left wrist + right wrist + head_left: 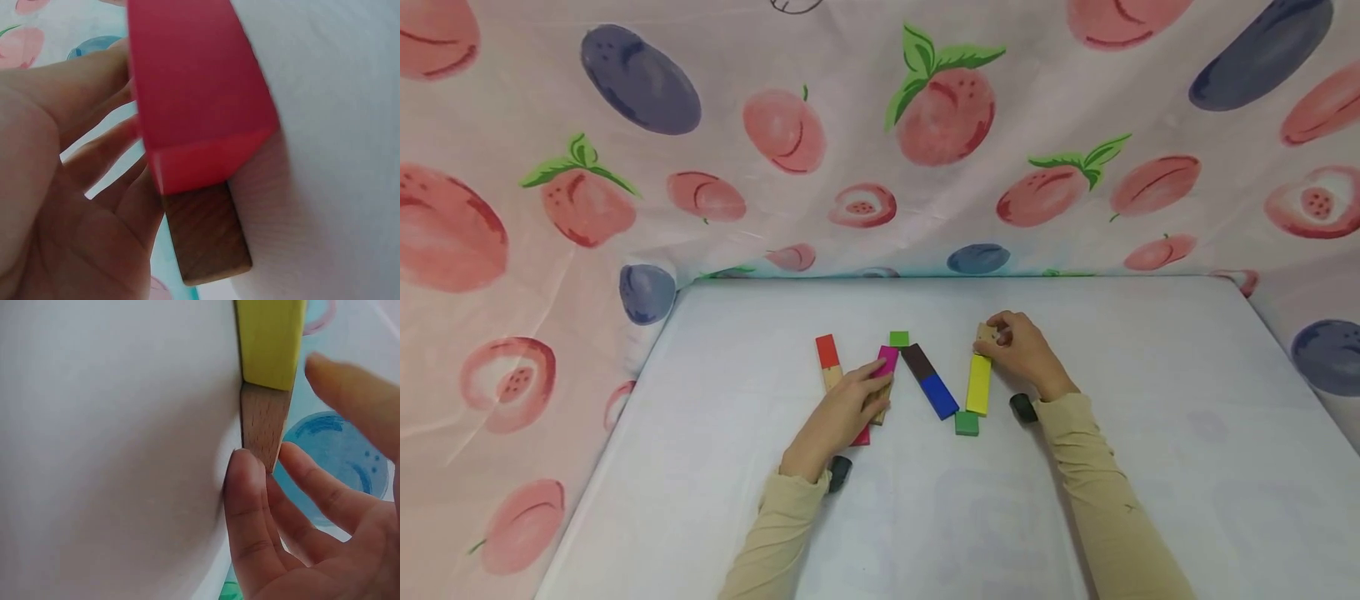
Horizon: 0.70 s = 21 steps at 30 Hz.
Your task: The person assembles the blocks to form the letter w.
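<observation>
Flat coloured and wooden blocks form a zigzag on the white table in the head view. My left hand (838,412) lies over its left part, straight fingers reaching onto a magenta block (888,355) and a wooden block beneath it. A red block (200,75), partly behind that hand, meets a brown wooden block (207,234) in the left wrist view. At the right stroke's top, my right hand (1026,354) pinches a plain wooden block (264,422) by its far end. That block adjoins the end of a yellow block (978,385).
Mid-zigzag, a dark brown block (919,362) meets a blue block (939,396). Small green blocks sit at the upper corner (898,338) and lower corner (967,423). An orange-red block (826,351) tops the left stroke. A fruit-patterned cloth (865,142) hangs behind the table.
</observation>
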Each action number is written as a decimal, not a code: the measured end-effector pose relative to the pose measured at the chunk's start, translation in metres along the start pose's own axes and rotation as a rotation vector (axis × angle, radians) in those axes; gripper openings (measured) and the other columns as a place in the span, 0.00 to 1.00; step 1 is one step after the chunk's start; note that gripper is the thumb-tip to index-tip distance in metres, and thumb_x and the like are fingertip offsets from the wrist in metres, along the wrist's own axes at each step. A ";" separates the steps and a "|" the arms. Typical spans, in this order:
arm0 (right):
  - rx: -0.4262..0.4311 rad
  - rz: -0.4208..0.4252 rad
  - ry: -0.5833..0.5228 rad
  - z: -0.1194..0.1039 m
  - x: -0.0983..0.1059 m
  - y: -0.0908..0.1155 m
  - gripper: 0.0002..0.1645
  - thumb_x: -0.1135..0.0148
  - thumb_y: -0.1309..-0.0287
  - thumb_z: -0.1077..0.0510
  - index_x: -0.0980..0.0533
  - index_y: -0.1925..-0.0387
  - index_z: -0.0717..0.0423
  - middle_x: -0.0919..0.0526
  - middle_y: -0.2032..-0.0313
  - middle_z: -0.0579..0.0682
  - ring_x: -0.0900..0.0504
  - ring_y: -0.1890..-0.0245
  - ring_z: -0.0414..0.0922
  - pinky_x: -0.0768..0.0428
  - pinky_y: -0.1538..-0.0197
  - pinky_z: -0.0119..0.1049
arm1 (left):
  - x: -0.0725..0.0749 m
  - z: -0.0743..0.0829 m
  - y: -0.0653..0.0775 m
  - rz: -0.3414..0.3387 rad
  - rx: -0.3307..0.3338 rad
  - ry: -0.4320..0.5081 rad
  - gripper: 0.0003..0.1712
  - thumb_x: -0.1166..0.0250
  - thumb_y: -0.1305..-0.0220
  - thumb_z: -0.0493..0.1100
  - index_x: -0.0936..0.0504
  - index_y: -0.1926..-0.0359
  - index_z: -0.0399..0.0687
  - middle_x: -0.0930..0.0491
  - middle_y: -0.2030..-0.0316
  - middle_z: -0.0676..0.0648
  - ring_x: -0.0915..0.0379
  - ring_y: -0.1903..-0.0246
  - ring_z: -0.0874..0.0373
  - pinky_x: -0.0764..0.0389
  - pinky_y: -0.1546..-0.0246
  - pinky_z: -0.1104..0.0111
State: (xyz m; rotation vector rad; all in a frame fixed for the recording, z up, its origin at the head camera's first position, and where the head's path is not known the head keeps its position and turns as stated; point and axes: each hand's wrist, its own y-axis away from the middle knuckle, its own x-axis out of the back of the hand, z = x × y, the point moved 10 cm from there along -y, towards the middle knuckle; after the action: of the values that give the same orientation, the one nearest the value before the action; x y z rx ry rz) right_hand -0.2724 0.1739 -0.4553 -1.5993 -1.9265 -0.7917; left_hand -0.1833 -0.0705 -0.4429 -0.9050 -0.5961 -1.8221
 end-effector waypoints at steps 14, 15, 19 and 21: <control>0.037 -0.003 0.016 -0.004 0.000 0.001 0.26 0.39 0.33 0.58 0.31 0.40 0.69 0.28 0.50 0.66 0.25 0.53 0.58 0.22 0.47 0.52 | 0.000 -0.001 -0.001 0.000 -0.001 -0.003 0.27 0.34 0.33 0.42 0.25 0.34 0.42 0.35 0.28 0.44 0.38 0.30 0.47 0.31 0.33 0.56; 0.042 -0.002 0.019 -0.004 0.000 0.001 0.26 0.39 0.33 0.58 0.31 0.40 0.70 0.28 0.51 0.66 0.25 0.54 0.58 0.22 0.48 0.51 | 0.000 -0.001 -0.001 0.000 0.000 -0.003 0.27 0.34 0.33 0.42 0.25 0.34 0.42 0.35 0.28 0.44 0.38 0.30 0.47 0.31 0.32 0.56; 0.048 -0.001 0.023 -0.006 0.000 0.001 0.25 0.39 0.33 0.59 0.31 0.41 0.71 0.28 0.52 0.66 0.25 0.54 0.58 0.22 0.48 0.51 | 0.000 -0.001 -0.001 -0.003 0.000 0.002 0.27 0.34 0.33 0.42 0.25 0.34 0.42 0.35 0.28 0.44 0.38 0.30 0.46 0.31 0.32 0.55; 0.051 -0.001 0.024 -0.007 0.000 0.002 0.25 0.39 0.33 0.60 0.31 0.41 0.71 0.28 0.53 0.66 0.25 0.54 0.58 0.22 0.48 0.52 | -0.001 -0.001 0.000 -0.004 0.001 0.000 0.27 0.34 0.33 0.42 0.25 0.34 0.42 0.35 0.28 0.45 0.38 0.30 0.47 0.31 0.33 0.55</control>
State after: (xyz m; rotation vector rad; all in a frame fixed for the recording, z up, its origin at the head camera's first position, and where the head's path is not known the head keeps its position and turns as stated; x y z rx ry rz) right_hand -0.2707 0.1696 -0.4504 -1.5522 -1.9154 -0.7527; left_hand -0.1839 -0.0706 -0.4441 -0.9034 -0.5987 -1.8251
